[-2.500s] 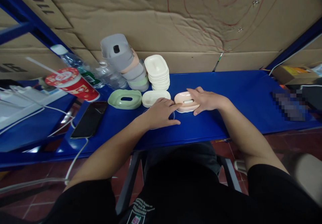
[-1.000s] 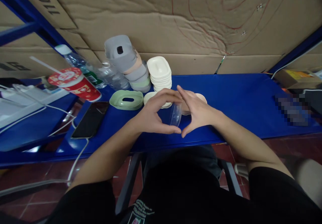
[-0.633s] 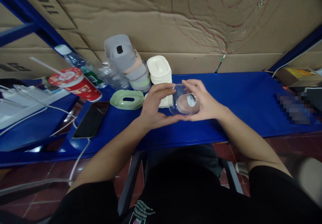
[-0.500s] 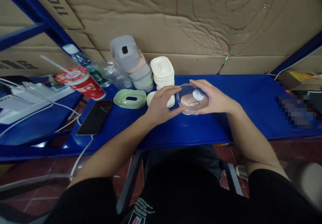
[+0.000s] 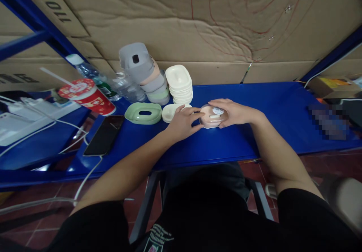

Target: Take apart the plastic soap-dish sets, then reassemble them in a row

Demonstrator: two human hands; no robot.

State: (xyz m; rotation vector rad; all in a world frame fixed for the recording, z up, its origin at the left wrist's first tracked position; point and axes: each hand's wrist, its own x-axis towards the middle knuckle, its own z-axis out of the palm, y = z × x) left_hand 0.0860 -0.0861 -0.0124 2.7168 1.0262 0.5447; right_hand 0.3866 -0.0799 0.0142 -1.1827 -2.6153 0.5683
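Cardboard fills the whole back, and below it runs the blue tabletop, all the action at its middle! Grey, peach and green boxes tower in the mixed stack, same spot as half a second ago, with the red cup and the phone unmoved over to the left. Here's the right hand, fingers and thumb spread wide, holding the right side of the clear cover; the left hand makes a loose C, tips at the cover's left edge, pinching or merely touching, I can't tell. The cream stack stands behind, the green tray well to the left. And there's the change: the cover, tilted above the peach dish a moment ago, is now down over it, right between the hands! Whether it's fully seated, I can't see. Smallest of all, the round white sticker shows on top, beside the right fingers.
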